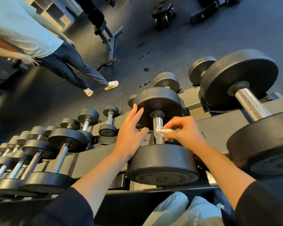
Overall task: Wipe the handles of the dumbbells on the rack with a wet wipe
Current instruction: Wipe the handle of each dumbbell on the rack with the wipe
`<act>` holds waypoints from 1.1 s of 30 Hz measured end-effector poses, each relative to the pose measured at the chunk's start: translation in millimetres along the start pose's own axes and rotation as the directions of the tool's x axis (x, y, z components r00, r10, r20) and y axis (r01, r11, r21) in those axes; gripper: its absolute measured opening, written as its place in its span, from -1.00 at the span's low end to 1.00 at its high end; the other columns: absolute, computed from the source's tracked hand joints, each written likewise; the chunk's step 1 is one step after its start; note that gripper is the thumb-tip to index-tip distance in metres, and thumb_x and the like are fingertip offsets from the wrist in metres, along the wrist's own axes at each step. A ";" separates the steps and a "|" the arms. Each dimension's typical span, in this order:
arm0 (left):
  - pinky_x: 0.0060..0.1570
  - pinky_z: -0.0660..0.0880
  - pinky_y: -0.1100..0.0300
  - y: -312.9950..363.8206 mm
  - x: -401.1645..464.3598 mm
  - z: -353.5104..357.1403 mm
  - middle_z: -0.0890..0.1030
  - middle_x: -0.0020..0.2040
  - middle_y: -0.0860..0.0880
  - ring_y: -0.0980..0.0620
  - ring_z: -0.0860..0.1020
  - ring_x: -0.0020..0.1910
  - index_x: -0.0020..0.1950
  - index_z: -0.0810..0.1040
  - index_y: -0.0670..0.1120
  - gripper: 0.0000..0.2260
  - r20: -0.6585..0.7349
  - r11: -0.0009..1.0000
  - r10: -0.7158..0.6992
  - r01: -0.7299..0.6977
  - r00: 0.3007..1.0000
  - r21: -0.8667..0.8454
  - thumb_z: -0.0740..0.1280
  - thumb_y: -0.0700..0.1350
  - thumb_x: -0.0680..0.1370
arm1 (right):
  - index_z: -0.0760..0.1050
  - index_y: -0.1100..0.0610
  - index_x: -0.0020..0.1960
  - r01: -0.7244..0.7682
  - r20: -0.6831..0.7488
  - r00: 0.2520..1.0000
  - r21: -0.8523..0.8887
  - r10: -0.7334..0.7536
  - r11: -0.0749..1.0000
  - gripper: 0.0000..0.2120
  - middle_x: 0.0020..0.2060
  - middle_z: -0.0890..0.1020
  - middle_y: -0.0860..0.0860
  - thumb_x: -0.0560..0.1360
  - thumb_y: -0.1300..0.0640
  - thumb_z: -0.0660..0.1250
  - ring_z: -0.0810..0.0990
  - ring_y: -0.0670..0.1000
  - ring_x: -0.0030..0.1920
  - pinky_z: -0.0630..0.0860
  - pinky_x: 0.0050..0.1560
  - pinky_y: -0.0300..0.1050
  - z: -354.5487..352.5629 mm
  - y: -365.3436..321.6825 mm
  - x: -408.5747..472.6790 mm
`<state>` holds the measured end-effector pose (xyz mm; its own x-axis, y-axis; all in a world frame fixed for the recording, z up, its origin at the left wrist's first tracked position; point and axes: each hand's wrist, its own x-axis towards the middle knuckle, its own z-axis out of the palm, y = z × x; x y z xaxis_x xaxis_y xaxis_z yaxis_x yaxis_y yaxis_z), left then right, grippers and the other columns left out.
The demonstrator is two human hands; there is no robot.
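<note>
Several smaller dumbbells (55, 154) line the rack (91, 160) at the left. Next, the left hand (131, 136) hovers with fingers spread, its heel against the near end of the middle dumbbell (160, 136). On that dumbbell's metal handle (158, 129), the right hand (185, 131) pinches a crumpled white wipe (162, 132), pressing it to the handle's right side. Farthest right sits a bigger dumbbell (252, 101).

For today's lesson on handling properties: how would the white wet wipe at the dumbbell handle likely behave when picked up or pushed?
The wet wipe is crumpled between the right hand's fingertips, so it is probably limp and light. Bunched against the knurled dumbbell handle, it would likely drag or snag rather than slide. Pushed, it should fold, not roll.
</note>
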<state>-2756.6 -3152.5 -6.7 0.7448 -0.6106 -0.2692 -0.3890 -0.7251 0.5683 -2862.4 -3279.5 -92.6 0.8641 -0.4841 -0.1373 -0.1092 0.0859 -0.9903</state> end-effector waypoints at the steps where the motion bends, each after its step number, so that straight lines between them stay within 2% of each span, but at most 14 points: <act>1: -0.21 0.56 0.35 0.4 0.1 -0.2 0.01 0.55 0.19 0.40 0.52 -0.22 0.52 0.17 0.13 -0.39 -0.001 1.000 0.002 -0.002 1.000 0.000 0.31 -0.22 0.55 | 0.64 0.03 -0.15 -0.013 0.029 0.999 0.021 0.012 1.000 -0.81 -0.19 0.65 -0.08 0.34 0.29 0.49 0.62 -0.11 -0.12 0.55 -0.09 -0.24 -0.3 -1.6 -2.3; 2: -0.20 0.56 0.35 0.8 0.3 -0.6 0.00 0.55 0.19 0.43 0.51 -0.22 0.52 0.17 0.14 -0.38 -0.003 1.000 0.003 -0.003 1.000 0.003 0.31 -0.22 0.55 | 0.63 0.02 -0.19 -0.027 0.054 0.998 0.032 0.026 0.999 -0.80 -0.21 0.65 -0.08 0.33 0.31 0.49 0.62 -0.10 -0.14 0.56 -0.11 -0.22 -0.3 -3.0 -3.9; 4: -0.21 0.55 0.36 1.8 -1.0 -1.3 0.00 0.55 0.19 0.34 0.55 -0.20 0.52 0.16 0.15 -0.39 -0.009 1.000 0.016 -0.015 1.000 0.019 0.31 -0.20 0.55 | 0.62 0.01 -0.25 -0.045 0.051 0.998 0.032 0.043 0.999 -0.78 -0.26 0.64 -0.08 0.33 0.33 0.48 0.62 -0.10 -0.17 0.54 -0.17 -0.25 -0.5 -5.6 -6.1; 6: -0.16 0.55 0.34 2.5 -3.4 -1.8 0.03 0.54 0.19 0.23 0.58 -0.23 0.51 0.18 0.13 -0.43 -0.020 0.998 0.051 -0.051 0.998 0.032 0.28 -0.20 0.57 | 0.62 0.02 -0.23 -0.027 -0.057 0.998 0.043 0.029 0.999 -0.80 -0.28 0.64 -0.07 0.36 0.33 0.46 0.62 -0.11 -0.19 0.52 -0.19 -0.29 -0.9 -7.8 -6.2; 10: -0.01 0.57 0.13 6.0 -5.1 -5.1 0.20 0.50 0.16 0.09 0.58 -0.24 0.49 0.26 0.09 -0.49 -0.025 0.974 0.215 -0.212 0.976 0.082 0.27 -0.21 0.58 | 0.61 0.08 -0.06 0.005 -0.326 0.945 0.061 0.015 0.998 -0.86 -0.23 0.64 -0.08 0.42 0.26 0.43 0.61 -0.14 -0.20 0.52 -0.28 -0.36 -1.9 -19.1 -2.0; 12: 0.11 0.49 0.22 7.4 -1.1 -7.2 0.27 0.47 0.15 0.09 0.57 -0.09 0.48 0.27 0.07 -0.48 0.020 0.941 0.316 -0.316 0.949 0.122 0.30 -0.19 0.56 | 0.60 0.07 -0.04 -0.001 -0.415 0.910 0.027 0.012 1.000 -0.87 -0.23 0.62 -0.09 0.43 0.24 0.42 0.60 -0.13 -0.19 0.50 -0.27 -0.36 -3.2 -26.4 4.5; 14: 0.22 0.29 0.39 8.2 6.1 -8.4 0.31 0.45 0.14 0.17 0.47 0.19 0.49 0.27 0.05 -0.48 0.088 0.896 0.409 -0.418 0.908 0.150 0.32 -0.16 0.56 | 0.60 0.08 -0.02 -0.021 -0.486 0.874 -0.033 0.002 0.999 -0.86 -0.23 0.61 -0.11 0.43 0.22 0.42 0.58 -0.15 -0.17 0.46 -0.23 -0.36 -4.5 -32.2 10.4; 16: 0.35 0.21 0.35 9.8 16.8 -7.8 0.34 0.44 0.12 0.21 0.32 0.38 0.49 0.28 0.03 -0.49 0.142 0.856 0.481 -0.499 0.865 0.135 0.32 -0.14 0.56 | 0.61 0.09 -0.01 -0.047 -0.540 0.841 -0.075 -0.001 0.996 -0.85 -0.22 0.63 -0.10 0.42 0.21 0.44 0.59 -0.15 -0.16 0.48 -0.20 -0.30 -6.2 -36.5 15.1; 18: 0.40 0.18 0.29 11.6 28.3 -4.2 0.35 0.44 0.11 0.20 0.27 0.42 0.49 0.28 0.03 -0.48 0.176 0.823 0.535 -0.557 0.826 0.114 0.33 -0.13 0.55 | 0.62 0.08 0.00 -0.078 -0.591 0.806 -0.099 0.004 0.992 -0.83 -0.19 0.65 -0.07 0.42 0.19 0.44 0.61 -0.10 -0.13 0.56 -0.13 -0.18 -9.5 -38.6 17.3; 20: 0.37 0.15 0.33 14.6 37.9 1.3 0.34 0.45 0.09 0.17 0.26 0.42 0.50 0.26 0.01 -0.47 0.192 0.796 0.576 -0.599 0.794 0.087 0.33 -0.13 0.55 | 0.61 0.05 0.03 -0.114 -0.653 0.757 -0.136 -0.003 0.984 -0.82 -0.15 0.65 -0.07 0.43 0.19 0.42 0.61 -0.08 -0.09 0.59 -0.04 -0.08 -15.2 -43.2 15.4; 24: 0.44 0.17 0.20 26.6 57.7 22.4 0.29 0.48 0.06 0.13 0.24 0.45 0.51 0.22 0.00 -0.44 0.214 0.727 0.676 -0.686 0.705 -0.035 0.33 -0.12 0.55 | 0.61 0.05 0.02 -0.182 -0.708 0.703 -0.268 -0.066 0.946 -0.85 -0.15 0.65 -0.07 0.46 0.19 0.39 0.59 -0.14 -0.12 0.51 -0.15 -0.25 -39.0 -70.2 5.9; 29: 0.47 0.13 0.12 47.3 76.0 55.1 0.14 0.55 0.02 0.08 0.11 0.51 0.55 0.11 -0.04 -0.37 0.237 0.678 0.735 -0.695 0.636 -0.240 0.32 -0.17 0.54 | 0.67 0.05 -0.12 -0.346 -0.711 0.696 -0.452 -0.098 0.822 -0.93 -0.22 0.68 -0.02 0.39 0.16 0.46 0.62 -0.05 -0.16 0.58 -0.16 -0.16 -83.2 -110.0 -4.4; 31: 0.45 0.10 0.16 50.8 80.4 67.7 0.05 0.57 0.01 0.06 0.08 0.52 0.56 0.05 -0.05 -0.35 0.264 0.682 0.732 -0.686 0.629 -0.256 0.31 -0.15 0.55 | 0.67 0.04 -0.14 -0.436 -0.680 0.728 -0.561 -0.091 0.704 -0.92 -0.24 0.66 -0.04 0.40 0.19 0.44 0.60 -0.07 -0.17 0.50 -0.20 -0.24 -95.9 -121.3 -11.5; 33: 0.41 0.12 0.19 51.8 84.0 78.7 -0.03 0.57 0.02 0.03 0.08 0.52 0.57 0.00 -0.06 -0.33 0.295 0.695 0.718 -0.662 0.630 -0.279 0.30 -0.15 0.56 | 0.67 0.04 -0.11 -0.504 -0.642 0.765 -0.643 -0.047 0.576 -0.88 -0.23 0.64 -0.06 0.40 0.21 0.43 0.59 -0.06 -0.12 0.47 -0.11 -0.23 -103.6 -124.7 -16.0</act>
<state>-2756.9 -3266.4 -61.1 0.0300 -0.9995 0.0095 -0.6124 -0.0108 0.7905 -2913.5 -3372.8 30.8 0.3513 -0.9334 -0.0726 -0.8145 -0.2665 -0.5153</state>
